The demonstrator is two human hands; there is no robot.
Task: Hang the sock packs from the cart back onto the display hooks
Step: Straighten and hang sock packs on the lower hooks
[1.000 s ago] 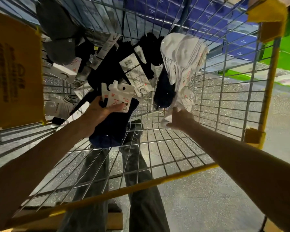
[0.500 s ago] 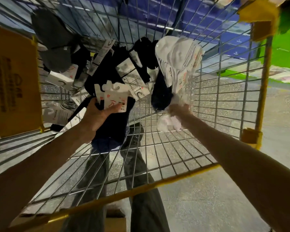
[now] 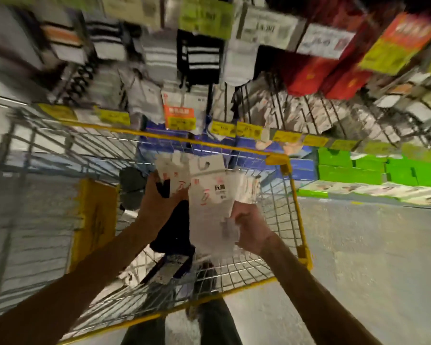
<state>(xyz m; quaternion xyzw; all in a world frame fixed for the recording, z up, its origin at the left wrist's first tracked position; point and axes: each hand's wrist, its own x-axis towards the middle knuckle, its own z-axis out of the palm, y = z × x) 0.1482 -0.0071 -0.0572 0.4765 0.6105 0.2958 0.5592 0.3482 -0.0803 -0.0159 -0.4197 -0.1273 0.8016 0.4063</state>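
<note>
Holding packs above a yellow-rimmed wire cart (image 3: 297, 195): the left hand (image 3: 159, 204) curls its fingers round a dark navy sock pack (image 3: 176, 227) at its white card top; the right hand (image 3: 253, 229) pinches a white sock pack (image 3: 209, 210) by its lower right edge.

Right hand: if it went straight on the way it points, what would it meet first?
Beyond the white sock pack the right hand grips, probably the cart's far yellow rim, then the hanging display packs; blur leaves depth unclear.

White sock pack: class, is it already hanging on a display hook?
No, the right hand grips the white sock pack over the cart, below the hanging display packs.
</note>
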